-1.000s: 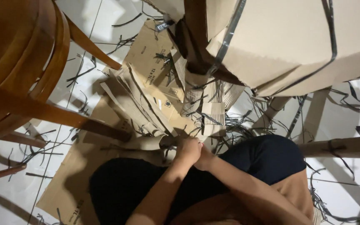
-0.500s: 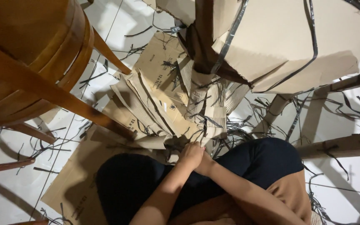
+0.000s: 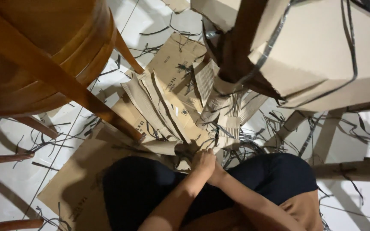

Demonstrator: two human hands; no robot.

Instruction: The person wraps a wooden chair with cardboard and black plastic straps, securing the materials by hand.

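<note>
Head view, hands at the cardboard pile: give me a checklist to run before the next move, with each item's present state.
1. Both hands in view: ok; the left hand and right hand meet between the knees.
2. Hands on the cardboard pile: ok, at its near edge.
3. Grip on a sheet: cannot tell; the fingers are hidden.
4. Floor around the pile: not ok; black strapping scraps lie scattered.
5. Room to the left: not ok; a wooden chair leg crosses beside the pile.
6. Strapped boxes overhead, stable: cannot tell.
</note>
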